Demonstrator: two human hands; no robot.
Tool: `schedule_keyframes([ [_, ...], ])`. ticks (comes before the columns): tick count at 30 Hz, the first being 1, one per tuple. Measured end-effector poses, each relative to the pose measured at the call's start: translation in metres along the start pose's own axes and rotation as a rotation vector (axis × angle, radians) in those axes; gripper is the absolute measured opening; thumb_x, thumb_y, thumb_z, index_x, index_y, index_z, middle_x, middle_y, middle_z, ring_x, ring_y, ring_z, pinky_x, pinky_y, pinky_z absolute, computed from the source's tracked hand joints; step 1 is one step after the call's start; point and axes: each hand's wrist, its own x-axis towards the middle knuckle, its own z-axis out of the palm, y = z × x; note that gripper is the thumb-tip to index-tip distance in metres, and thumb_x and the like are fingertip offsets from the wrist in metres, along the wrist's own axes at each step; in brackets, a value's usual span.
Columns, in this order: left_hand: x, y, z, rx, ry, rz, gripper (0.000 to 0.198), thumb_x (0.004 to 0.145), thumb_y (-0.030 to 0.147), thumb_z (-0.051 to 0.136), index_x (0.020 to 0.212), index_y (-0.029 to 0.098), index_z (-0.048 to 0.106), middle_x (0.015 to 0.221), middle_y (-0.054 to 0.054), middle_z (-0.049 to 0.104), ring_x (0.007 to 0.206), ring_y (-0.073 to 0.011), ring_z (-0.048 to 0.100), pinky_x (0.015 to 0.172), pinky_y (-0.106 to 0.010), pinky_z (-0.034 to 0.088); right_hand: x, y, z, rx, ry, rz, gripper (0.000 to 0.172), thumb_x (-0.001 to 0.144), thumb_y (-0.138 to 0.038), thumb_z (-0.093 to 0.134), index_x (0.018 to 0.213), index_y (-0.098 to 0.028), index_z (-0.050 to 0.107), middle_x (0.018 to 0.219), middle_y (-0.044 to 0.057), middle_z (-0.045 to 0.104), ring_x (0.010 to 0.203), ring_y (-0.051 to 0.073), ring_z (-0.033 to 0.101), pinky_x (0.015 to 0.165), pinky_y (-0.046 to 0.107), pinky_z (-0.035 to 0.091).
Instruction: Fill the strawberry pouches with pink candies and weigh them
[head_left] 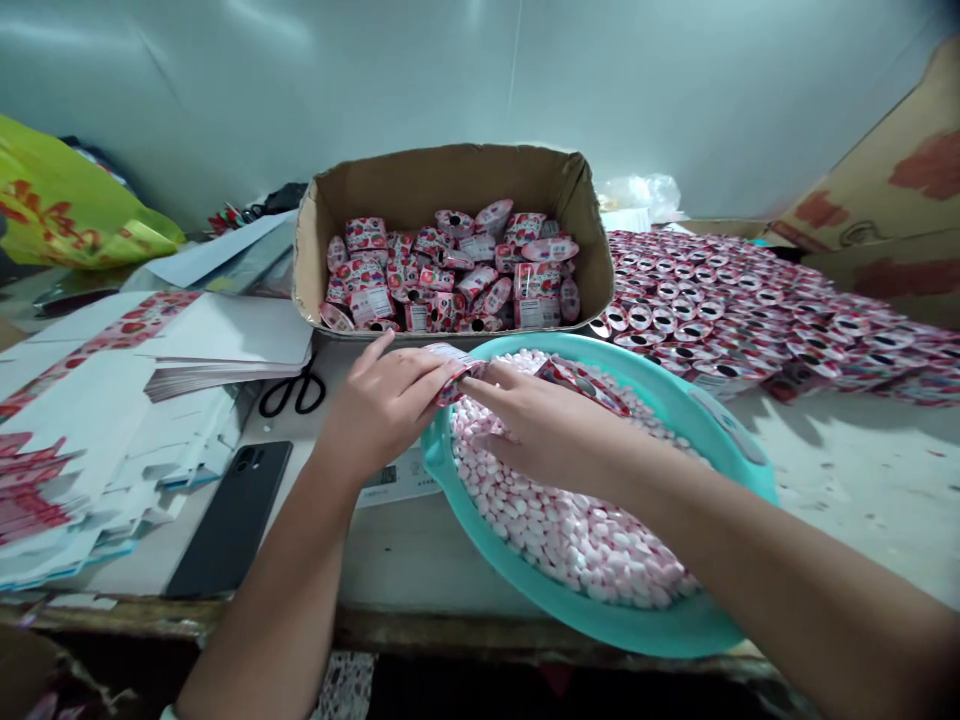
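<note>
My left hand [382, 405] and my right hand [547, 430] meet over the near rim of a teal basin [675, 625] heaped with small pink and white candies [577, 535]. Both pinch one small pink strawberry-print packet [454, 368] between their fingertips, left hand on its left side, right hand on its right. Another flat packet [585, 385] lies on the candies just behind my right hand. Behind the hands stands an open cardboard box [450, 180] part-filled with folded packets of the same print.
Rows of flat packets [757, 310] cover the table to the right. Left lie stacks of white printed card sheets [150, 350], black scissors [296, 392] and a dark phone [232, 515]. A yellow-green bag [67, 200] sits far left, cardboard [892, 200] far right.
</note>
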Motion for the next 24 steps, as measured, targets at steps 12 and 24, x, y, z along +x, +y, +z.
schedule_keyframes([
  [12,-0.006,-0.017,-0.006,-0.123,-0.09,-0.182,0.032,0.095,0.027,0.058,0.125,0.02,0.064,0.124,-0.009,0.072,0.115,-0.0239,0.067,0.113,-0.048,0.042,0.0,-0.003,-0.011,0.004,0.082,0.067,0.023,0.097,-0.028,0.049,0.106,-0.019,0.067,0.11,0.009,0.062,0.091,0.022,0.063,0.081,0.036,0.048],
  [24,-0.034,-0.068,-0.01,-0.462,-0.415,-0.873,0.039,0.071,0.032,0.068,0.108,0.021,0.068,0.1,-0.004,0.075,0.09,-0.0259,0.071,0.078,-0.035,0.055,0.0,-0.001,-0.001,0.12,-0.102,-0.013,0.038,0.095,-0.027,0.051,0.131,-0.021,0.06,0.134,0.014,0.054,0.101,0.026,0.065,0.093,0.043,0.051],
])
